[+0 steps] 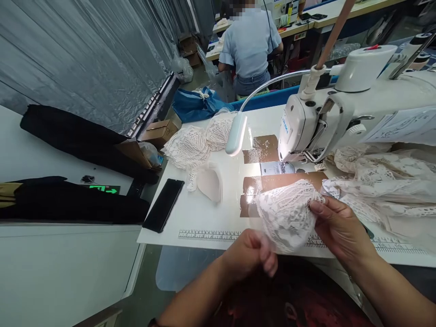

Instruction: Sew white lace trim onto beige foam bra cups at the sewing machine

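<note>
A white lace bra cup (289,213) is held up above the front of the sewing table. My right hand (340,222) is closed on its upper right edge, pinching the lace between thumb and fingers. Just below and left of the cup, my left hand (254,252) has its fingers curled inward and partly blurred. Whether a thread or anything else is between them is too small to make out. Behind the cup stands the white sewing machine (299,122), its needle area lit.
More lace cups (190,145) and a pale cup pad (209,184) lie on the left, near a black phone (163,205). White lace (384,181) is heaped at right. A lamp (236,134) hangs over the table (204,218). A person (248,45) sits ahead.
</note>
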Available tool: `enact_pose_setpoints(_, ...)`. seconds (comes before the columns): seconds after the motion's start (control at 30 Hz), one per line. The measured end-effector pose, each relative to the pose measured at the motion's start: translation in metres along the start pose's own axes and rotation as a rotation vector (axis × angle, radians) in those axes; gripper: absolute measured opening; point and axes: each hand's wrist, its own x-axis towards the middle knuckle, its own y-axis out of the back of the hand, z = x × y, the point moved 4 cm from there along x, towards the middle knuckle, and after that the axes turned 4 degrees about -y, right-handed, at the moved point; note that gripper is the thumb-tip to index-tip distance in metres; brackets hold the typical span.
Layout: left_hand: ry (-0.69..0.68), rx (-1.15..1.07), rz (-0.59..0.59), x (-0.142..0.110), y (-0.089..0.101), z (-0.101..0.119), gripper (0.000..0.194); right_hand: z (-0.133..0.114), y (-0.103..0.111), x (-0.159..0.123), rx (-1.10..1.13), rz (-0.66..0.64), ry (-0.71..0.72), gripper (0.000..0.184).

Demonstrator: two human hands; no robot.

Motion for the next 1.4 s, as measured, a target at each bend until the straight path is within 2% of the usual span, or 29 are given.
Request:
enact_pose_setpoints(0.07,0.13,0.235,-0.244,-0.02,-0.003,0.015,0.034,0.001,0.002,0.001,0.054,-0.025,-0.072,0.027)
enact_pose_setpoints(0.1,0.081,0.358,-0.292,-0.026,-0.005,0.028,0.028,0.002,-0.001,0.0,0.058,-0.077,-0.118,0.026)
enact_pose_setpoints(0.13,-0.052,0.502,-0.201,-0.028,-0.005,0.046,0.02,0.003,-0.007,-0.002,0.03,-0.163,-0.149,0.025)
enact_pose_setpoints(0.17,-0.189,0.683,-0.088,-0.029,-0.006,0.063,0.028,0.002,-0.014,-0.005,-0.015,-0.26,-0.164,0.024)
enact_pose_setpoints(0.2,-0.312,0.849,0.025,-0.029,-0.009,0.077,0.052,0.001,-0.021,-0.008,-0.067,-0.348,-0.164,0.023)
enact_pose_setpoints(0.23,-0.354,0.98,0.106,-0.027,-0.011,0.085,0.067,0.0,-0.027,-0.012,-0.119,-0.413,-0.15,0.022)
enact_pose_setpoints(0.27,-0.35,1.066,0.136,-0.023,-0.012,0.087,0.072,-0.002,-0.032,-0.015,-0.165,-0.452,-0.129,0.022)
enact_pose_setpoints(0.3,-0.316,1.113,0.137,-0.019,-0.013,0.085,0.069,-0.003,-0.036,-0.017,-0.207,-0.471,-0.106,0.022)
enact_pose_setpoints(0.43,-0.177,1.107,0.062,-0.009,-0.008,0.065,0.039,-0.009,-0.042,-0.019,-0.309,-0.437,-0.007,0.022)
enact_pose_setpoints(0.57,-0.174,1.133,0.067,-0.011,-0.008,0.06,0.034,-0.016,-0.043,-0.016,-0.284,-0.306,0.115,0.024)
enact_pose_setpoints(0.73,-0.219,1.143,0.076,-0.01,-0.014,0.069,0.034,-0.016,-0.046,-0.016,-0.271,-0.246,0.092,0.027)
enact_pose_setpoints(0.93,-0.235,1.19,0.09,0.0,-0.014,0.07,0.023,-0.014,-0.044,-0.016,-0.33,-0.262,0.123,0.029)
enact_pose_setpoints(1.23,-0.217,1.03,0.108,0.015,-0.009,0.064,0.024,-0.012,-0.028,-0.004,-0.388,-0.352,0.058,0.024)
enact_pose_setpoints(1.4,-0.188,0.977,0.039,0.021,-0.012,0.065,0.026,-0.021,-0.029,-0.003,-0.457,-0.385,0.05,0.03)
